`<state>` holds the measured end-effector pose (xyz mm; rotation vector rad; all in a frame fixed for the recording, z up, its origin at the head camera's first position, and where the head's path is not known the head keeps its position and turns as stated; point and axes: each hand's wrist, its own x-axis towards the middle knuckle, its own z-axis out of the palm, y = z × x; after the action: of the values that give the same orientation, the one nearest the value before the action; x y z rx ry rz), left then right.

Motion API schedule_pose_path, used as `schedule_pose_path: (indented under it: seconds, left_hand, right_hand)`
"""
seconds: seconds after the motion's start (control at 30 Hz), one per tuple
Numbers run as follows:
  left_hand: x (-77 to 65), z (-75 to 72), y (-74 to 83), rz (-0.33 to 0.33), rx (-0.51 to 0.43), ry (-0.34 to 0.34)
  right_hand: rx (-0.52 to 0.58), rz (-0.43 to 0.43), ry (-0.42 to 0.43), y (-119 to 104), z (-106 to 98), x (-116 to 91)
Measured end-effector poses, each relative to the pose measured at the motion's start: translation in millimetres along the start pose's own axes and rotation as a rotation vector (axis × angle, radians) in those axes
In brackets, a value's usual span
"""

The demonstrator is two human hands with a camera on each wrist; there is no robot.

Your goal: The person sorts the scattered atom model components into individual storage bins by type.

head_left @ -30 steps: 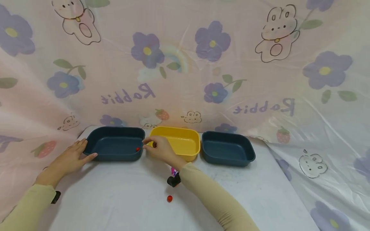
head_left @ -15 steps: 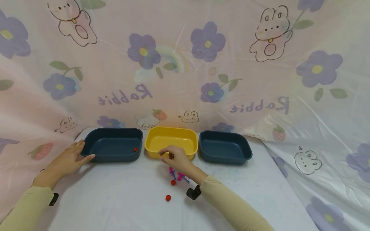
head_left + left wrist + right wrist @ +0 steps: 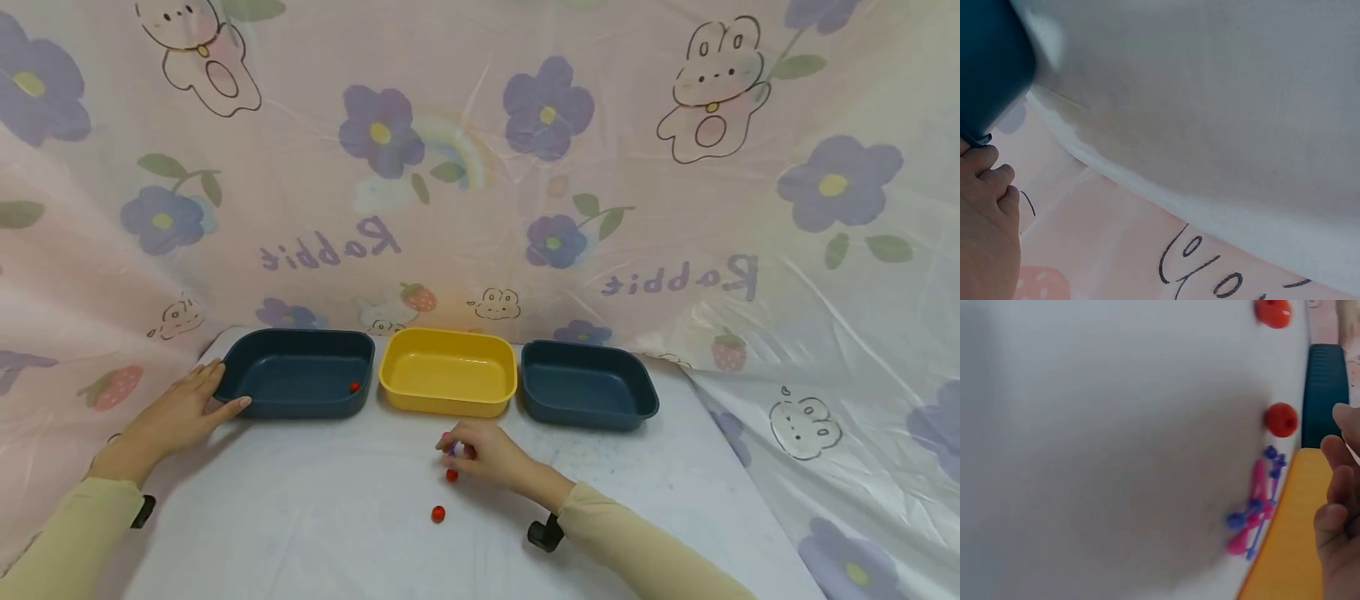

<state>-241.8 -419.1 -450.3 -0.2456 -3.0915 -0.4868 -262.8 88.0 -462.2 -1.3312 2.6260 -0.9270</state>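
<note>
My left hand (image 3: 172, 417) rests at the left corner of a dark blue tray (image 3: 300, 408), fingers along its side and thumb at the front. A red bead (image 3: 355, 387) lies inside that tray. My right hand (image 3: 491, 454) hovers over small pink-and-purple plastic pieces (image 3: 1257, 506), partly hidden behind its fingers in the head view. Its thumb and fingertips stand apart, with nothing seen between them. Beside the pieces lies one red bead (image 3: 452, 475); another red bead (image 3: 438, 514) sits closer to me. The pieces' exact kind is unclear.
A yellow tray (image 3: 450, 406) stands in the middle of the row, with a second dark blue tray (image 3: 592, 417) to its right. White cloth (image 3: 337, 517) covers the table. A printed curtain (image 3: 480, 192) hangs close behind the trays.
My right hand has drawn back from the gap between the left and yellow trays, moving right and toward me, down to the small pieces. The left hand has stayed at its tray.
</note>
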Motion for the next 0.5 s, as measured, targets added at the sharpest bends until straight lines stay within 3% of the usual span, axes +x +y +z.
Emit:
schedule_pose_path:
  seconds: [0.33,0.5]
  left_hand:
    - [-1.0,-4.9,8.6,-0.009,-0.007,-0.013]
    - [-0.1,-4.0,5.6,-0.011,-0.004,-0.013]
  right_hand:
    - [-0.017,0.073,-0.104,8.2,-1.1,-15.8]
    - [-0.018,0.064,-0.113,9.6,0.1,-17.0]
